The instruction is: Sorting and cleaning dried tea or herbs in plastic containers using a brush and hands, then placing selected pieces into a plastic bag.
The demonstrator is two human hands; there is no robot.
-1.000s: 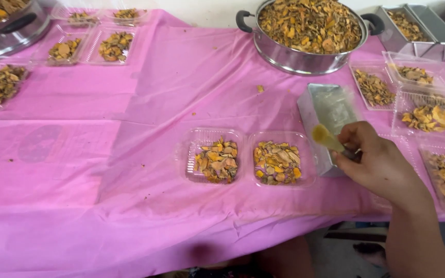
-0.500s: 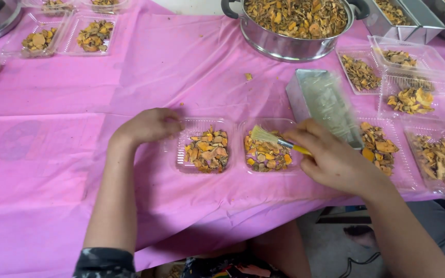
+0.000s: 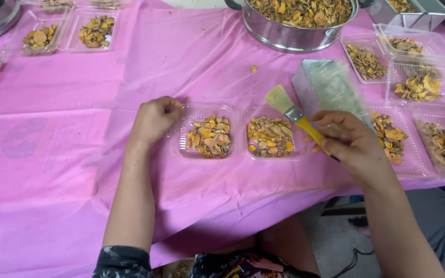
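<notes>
My right hand (image 3: 359, 149) has its fingers closed on the yellow handle of a brush (image 3: 293, 112), bristles up over the right tray (image 3: 274, 137); my left hand (image 3: 155, 119) pinches the left tray (image 3: 208, 136) by its rim. A hard sweep could flick chips onto the pink bench (image 3: 78, 154). The brush could also knock the metal tin (image 3: 330, 90) behind it.

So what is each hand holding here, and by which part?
The right hand holds a paintbrush by its yellow handle, bristles up. The left hand pinches the left rim of the clear twin-compartment tray.
</notes>
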